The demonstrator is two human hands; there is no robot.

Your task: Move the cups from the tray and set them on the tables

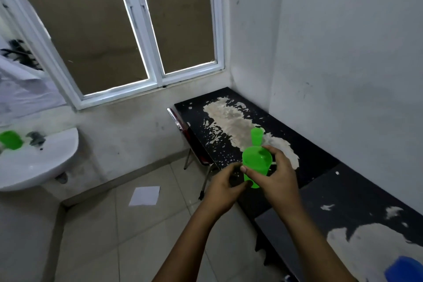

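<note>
Three green cups in sight, and we count them from the left. One green cup (pixel 10 139) sits on the rim of the white sink (pixel 45 167), blurred, with a dark smudge of something just beside it that can't be made out. A single sheet of white paper (pixel 144 196) lies flat on the floor tiles.

Now the hands, two of them, both up over the near edge of the black table (pixel 309 151). The left hand (pixel 225 186) has its fingers curled in at the base of the held green cup (pixel 256 166), thumb towards the lower end; whether it truly grips or only touches there is hard to tell. The right hand (pixel 278 176) is wrapped round the side of that cup, thumb across the front, fingers over the rim. The cup is tilted, mouth up and away, and looks empty inside.

Just beyond it, a third green cup (pixel 256 136) stands upright on the worn, peeling tabletop. At the far right corner, a blue object (pixel 404 269) pokes into view, cut off.
</note>
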